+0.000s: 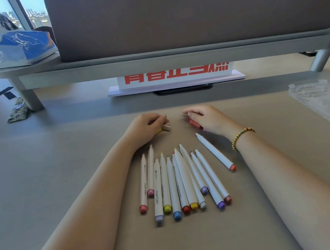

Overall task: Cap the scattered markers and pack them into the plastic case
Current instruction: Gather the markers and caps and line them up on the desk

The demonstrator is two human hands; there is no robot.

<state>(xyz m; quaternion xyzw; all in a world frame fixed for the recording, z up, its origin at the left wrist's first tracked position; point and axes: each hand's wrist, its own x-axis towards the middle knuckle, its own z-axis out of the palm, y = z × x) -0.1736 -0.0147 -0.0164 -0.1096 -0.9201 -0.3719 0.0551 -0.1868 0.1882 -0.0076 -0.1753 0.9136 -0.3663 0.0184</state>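
Note:
Several white markers (181, 182) with coloured end plugs lie side by side on the tan desk (58, 162) between my forearms, tips pointing away and uncapped. One more marker (215, 152) lies apart to their right, angled. Beyond the row, my left hand (146, 128) curls its fingers round a pale cap (166, 127). My right hand (208, 118), with a bead bracelet at the wrist, curls over red caps (194, 124). The clear plastic case (327, 100) lies flat at the desk's right edge, away from both hands.
A grey monitor riser (171, 59) spans the back of the desk, with a large screen (185, 6) on it and a blue tissue pack (20, 49) at its left end. A white sign with red characters (176, 76) sits under the riser.

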